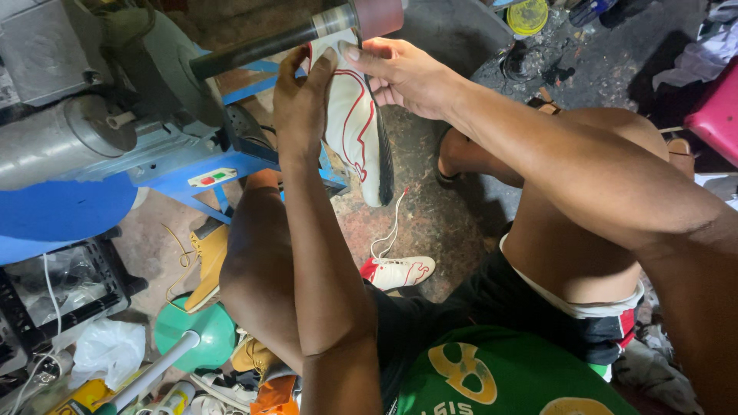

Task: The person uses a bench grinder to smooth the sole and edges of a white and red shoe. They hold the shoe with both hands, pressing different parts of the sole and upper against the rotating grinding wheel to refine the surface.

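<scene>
as seen from the head camera, both hands hold one shoe up against a machine spindle.

left fingers: the left hand point(301, 104) has its fingers together and curled around the near edge of the white shoe point(355, 123), thumb tip pressed on the upper end.
right fingers: the right hand point(400, 73) has its fingers closed over the far edge of the same shoe, thumb stretched flat across the top end, just beside the left thumb.
shoe position: the white shoe with red trim stands nearly upright, its upper end touching the underside of the dark spindle point(265, 46), its lower end hanging free above the floor.
spindle: a dark cylindrical shaft runs across the top, ending in a reddish drum point(378, 15) just above the right hand.
machine: a grey motor housing point(69, 134) sits on a blue frame point(231, 173) at left, with a small red and green switch plate point(212, 177).
floor, near: a second white shoe point(400, 270) with a loose lace lies on the stained floor point(430, 223) between the knees.
floor, left: a tan boot point(206, 257), a green funnel-shaped base point(192, 330) and a black crate point(65, 296) stand well apart from the hands.
far corner: a yellow lid point(528, 15) lies at the upper edge.
</scene>
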